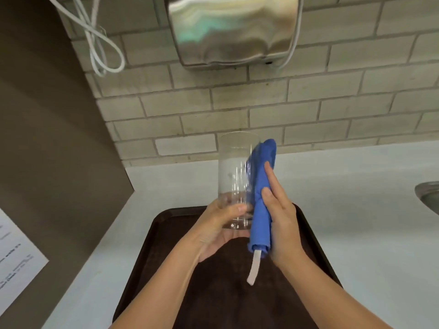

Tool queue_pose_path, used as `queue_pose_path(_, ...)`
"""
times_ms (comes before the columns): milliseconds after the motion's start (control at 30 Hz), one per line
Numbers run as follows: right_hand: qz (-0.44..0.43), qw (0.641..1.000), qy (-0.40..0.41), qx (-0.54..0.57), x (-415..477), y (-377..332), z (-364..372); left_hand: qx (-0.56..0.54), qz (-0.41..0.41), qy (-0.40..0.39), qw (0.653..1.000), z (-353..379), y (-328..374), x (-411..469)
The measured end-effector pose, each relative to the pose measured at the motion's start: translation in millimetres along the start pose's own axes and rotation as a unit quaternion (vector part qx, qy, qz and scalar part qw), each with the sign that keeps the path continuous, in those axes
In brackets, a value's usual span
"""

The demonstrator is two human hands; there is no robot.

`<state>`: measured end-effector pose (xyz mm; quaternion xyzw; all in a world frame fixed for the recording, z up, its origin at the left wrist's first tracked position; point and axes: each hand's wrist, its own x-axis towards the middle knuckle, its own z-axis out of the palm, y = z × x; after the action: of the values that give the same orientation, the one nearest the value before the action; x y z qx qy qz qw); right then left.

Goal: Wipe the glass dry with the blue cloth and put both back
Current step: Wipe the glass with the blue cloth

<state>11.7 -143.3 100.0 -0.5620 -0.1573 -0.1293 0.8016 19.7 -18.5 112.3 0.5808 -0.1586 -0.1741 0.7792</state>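
A tall clear glass (234, 172) is held upright above the dark brown tray (171, 233). My left hand (218, 229) grips the glass around its base, thumb across the front. The blue cloth (261, 186) is bunched into a long roll and pressed against the right side of the glass. My right hand (280, 217) holds the cloth flat against the glass with its fingers stretched upward. A white tag (253, 267) hangs from the cloth's lower end.
The tray lies on a white counter (356, 210) against a tiled wall. A steel sink rim (427, 195) shows at the right edge. A steel wall dispenser (232, 29) hangs above, white cables (99, 43) to its left. A brown panel (47, 138) with a paper notice (16, 255) stands left.
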Motion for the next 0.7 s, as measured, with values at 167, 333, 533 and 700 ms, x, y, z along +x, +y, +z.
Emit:
queue_pose_path(167, 0.005, 0.998, -0.01, 0.059, 23, -10, 1, 0.021, 0.005, 0.005, 1.0, -1, 8, 11)
queue_pose_path(333, 0.046, 0.989, 0.061, 0.13, 32, -10, -1, 0.141, -0.004, 0.102, 0.985, 9, 11, 23)
queue_pose_path(533, 0.086, 0.975, 0.124, 0.165, 22, -7, -8, 0.298, 0.063, 0.274, 0.912, 27, 9, 21)
queue_pose_path(700, 0.027, 0.987, 0.148, 0.048, 14, -14, 1, 0.362, 0.083, 0.275, 0.887, 37, 10, 11)
